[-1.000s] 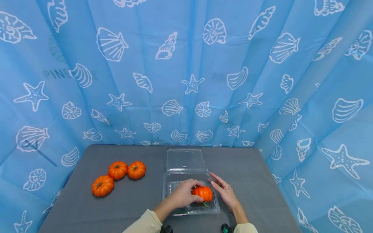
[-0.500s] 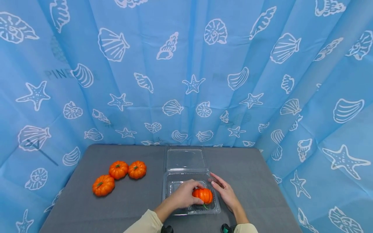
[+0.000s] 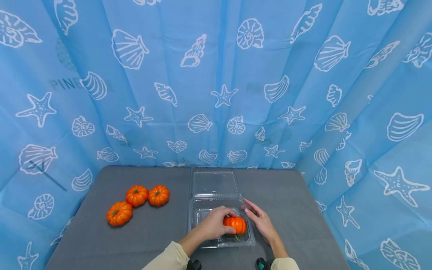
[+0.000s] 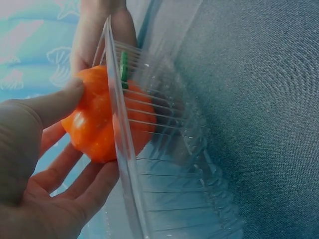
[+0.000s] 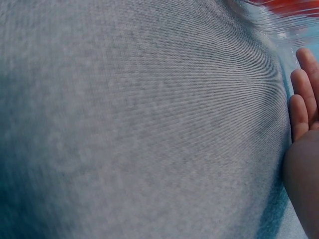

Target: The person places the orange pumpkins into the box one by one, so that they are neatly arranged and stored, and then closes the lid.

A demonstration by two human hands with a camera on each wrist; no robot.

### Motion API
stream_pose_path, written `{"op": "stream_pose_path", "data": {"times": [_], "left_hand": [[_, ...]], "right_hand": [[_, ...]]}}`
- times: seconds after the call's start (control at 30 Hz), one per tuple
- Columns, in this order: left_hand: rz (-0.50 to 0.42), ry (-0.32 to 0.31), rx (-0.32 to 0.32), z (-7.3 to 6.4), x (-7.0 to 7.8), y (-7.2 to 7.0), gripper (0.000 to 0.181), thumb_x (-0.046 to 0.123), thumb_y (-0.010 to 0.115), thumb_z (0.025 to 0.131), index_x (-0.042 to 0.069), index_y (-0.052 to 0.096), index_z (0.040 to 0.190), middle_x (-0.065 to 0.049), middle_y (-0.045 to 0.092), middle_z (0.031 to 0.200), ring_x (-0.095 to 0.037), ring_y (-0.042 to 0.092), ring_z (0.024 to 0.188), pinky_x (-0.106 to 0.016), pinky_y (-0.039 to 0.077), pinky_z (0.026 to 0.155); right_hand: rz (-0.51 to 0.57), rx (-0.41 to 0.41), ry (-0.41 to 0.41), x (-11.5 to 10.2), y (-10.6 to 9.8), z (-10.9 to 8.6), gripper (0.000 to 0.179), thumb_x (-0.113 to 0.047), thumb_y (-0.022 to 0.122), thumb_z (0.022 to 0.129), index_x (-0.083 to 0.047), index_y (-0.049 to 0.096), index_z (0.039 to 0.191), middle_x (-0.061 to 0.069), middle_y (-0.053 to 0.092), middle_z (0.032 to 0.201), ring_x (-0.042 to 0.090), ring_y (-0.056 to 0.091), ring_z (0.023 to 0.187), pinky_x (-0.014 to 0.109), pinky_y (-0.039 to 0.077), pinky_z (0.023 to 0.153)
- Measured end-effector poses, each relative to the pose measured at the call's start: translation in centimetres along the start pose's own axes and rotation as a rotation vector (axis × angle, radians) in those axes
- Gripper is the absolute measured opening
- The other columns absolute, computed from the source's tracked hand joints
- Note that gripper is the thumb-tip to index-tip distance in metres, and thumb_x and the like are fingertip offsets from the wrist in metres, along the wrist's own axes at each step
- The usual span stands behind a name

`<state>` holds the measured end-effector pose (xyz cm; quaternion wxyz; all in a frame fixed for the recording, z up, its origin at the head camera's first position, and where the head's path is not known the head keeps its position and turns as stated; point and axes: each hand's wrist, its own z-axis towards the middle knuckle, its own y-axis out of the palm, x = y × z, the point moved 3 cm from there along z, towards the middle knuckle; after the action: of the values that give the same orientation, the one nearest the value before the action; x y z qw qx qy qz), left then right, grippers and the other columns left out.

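Observation:
A small orange pumpkin (image 3: 237, 225) with a green stem sits low in the right part of a clear plastic clamshell container (image 3: 221, 243), its stem toward the front. My left hand (image 3: 216, 224) reaches in over the container and grips the pumpkin, the thumb on one side and the fingers around the other. In the left wrist view the pumpkin (image 4: 97, 119) shows partly through the ribbed container wall (image 4: 169, 199). My right hand (image 3: 263, 224) lies at the container's right edge, fingers extended along the rim. Part of that hand (image 5: 304, 99) appears at the right of its wrist view.
Several more orange things stand at the left of the grey table (image 3: 162, 232): a front pumpkin (image 3: 119, 213), a middle pumpkin (image 3: 137, 195) and a right pumpkin (image 3: 158, 195). The container's lid (image 3: 214, 183) lies folded back toward the blue shell-patterned curtain (image 3: 189, 93).

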<state>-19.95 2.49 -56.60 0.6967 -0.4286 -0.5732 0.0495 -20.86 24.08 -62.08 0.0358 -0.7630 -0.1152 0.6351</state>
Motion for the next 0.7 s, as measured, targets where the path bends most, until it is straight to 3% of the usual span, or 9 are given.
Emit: {"op": "stream_pose_path", "data": {"times": [0.2, 0.47, 0.7], "left_hand": [[0.079, 0.049, 0.04, 0.0, 0.4, 0.0, 0.045, 0.034, 0.091, 0.075, 0.022, 0.074, 0.115, 0.009, 0.064, 0.103, -0.002, 0.057, 0.089, -0.02, 0.052, 0.078], [0.065, 0.014, 0.01, -0.2, 0.7, -0.3, 0.043, 0.038, 0.089, 0.078, 0.024, 0.073, 0.115, 0.01, 0.064, 0.105, -0.01, 0.059, 0.095, -0.023, 0.052, 0.079], [0.097, 0.009, 0.025, -0.4, 1.5, -1.7, 0.044, 0.043, 0.083, 0.083, 0.026, 0.071, 0.122, 0.003, 0.065, 0.119, -0.018, 0.057, 0.108, -0.035, 0.054, 0.091]], "right_hand": [[-0.002, -0.003, 0.005, -0.1, -0.1, 0.0, 0.047, -0.033, 0.06, 0.103, -0.024, 0.053, 0.149, 0.01, 0.064, 0.142, 0.029, 0.053, 0.139, 0.051, 0.041, 0.118], [0.002, 0.0, 0.003, 0.0, -0.1, 0.0, 0.047, -0.032, 0.059, 0.103, -0.024, 0.053, 0.149, 0.01, 0.064, 0.142, 0.028, 0.054, 0.139, 0.05, 0.042, 0.117], [-0.009, -0.007, 0.001, -0.1, -0.1, -0.1, 0.048, -0.034, 0.059, 0.103, -0.024, 0.052, 0.15, 0.011, 0.062, 0.144, 0.023, 0.057, 0.135, 0.051, 0.043, 0.117]]}}
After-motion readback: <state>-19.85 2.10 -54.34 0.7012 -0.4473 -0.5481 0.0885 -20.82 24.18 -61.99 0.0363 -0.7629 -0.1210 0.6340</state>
